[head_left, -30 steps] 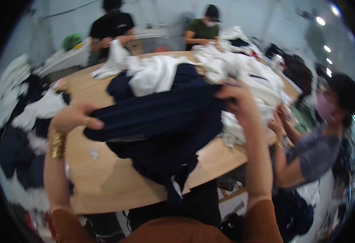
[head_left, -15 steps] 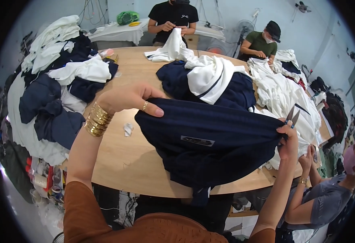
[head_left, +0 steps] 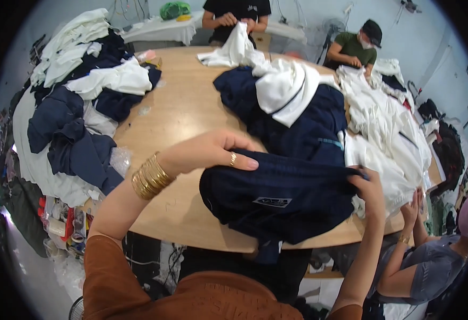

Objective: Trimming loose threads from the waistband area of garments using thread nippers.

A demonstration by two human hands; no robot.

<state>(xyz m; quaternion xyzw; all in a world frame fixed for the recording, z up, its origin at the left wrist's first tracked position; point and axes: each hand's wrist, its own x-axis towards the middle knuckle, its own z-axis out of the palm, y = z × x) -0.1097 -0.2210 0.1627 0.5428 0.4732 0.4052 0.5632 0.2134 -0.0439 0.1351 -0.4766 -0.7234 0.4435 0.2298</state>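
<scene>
Stretched between my two hands is a navy garment with a ribbed, gathered band along its top and a pale-edged label on its front. My left hand, with a gold ring and bangles at the wrist, pinches the band's left end, thumb on top. The band's right end is gripped by my right hand. Scissors hung at that hand a moment ago; now only a dark bit shows by its fingers. The garment's lower part droops over the table's near edge.
Navy and white garments are heaped on the wooden table beyond my hands. More white clothes lie right, and a tall pile stands left. Two people work at the far side; another person sits close on my right.
The garment's left end has moved right and down with my left hand, so the band is less stretched. The scissor blades at my right hand no longer show plainly. The view has shifted.
</scene>
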